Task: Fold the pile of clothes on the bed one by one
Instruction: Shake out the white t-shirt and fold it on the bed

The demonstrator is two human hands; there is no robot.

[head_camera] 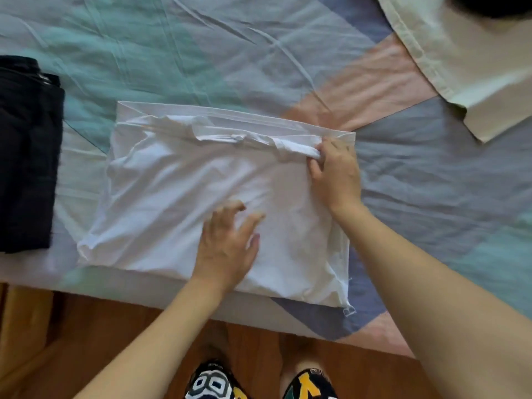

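A white garment (172, 191) lies partly folded into a rough rectangle near the bed's front edge. My left hand (230, 246) rests on its lower middle with fingers spread and fairly straight. My right hand (334, 171) sits at the garment's upper right corner, fingers curled and pinching a rolled fold of the white cloth. A dark, folded garment (28, 151) lies at the left edge of the bed. A cream garment (466, 61) is spread at the upper right.
The bed cover (201, 53) has teal, pink and grey-blue patches. Its front edge (172, 295) runs just below the white garment. Below it are wooden floor (86, 341) and patterned slippers (213, 384). A dark shape (495, 4) sits at the top right.
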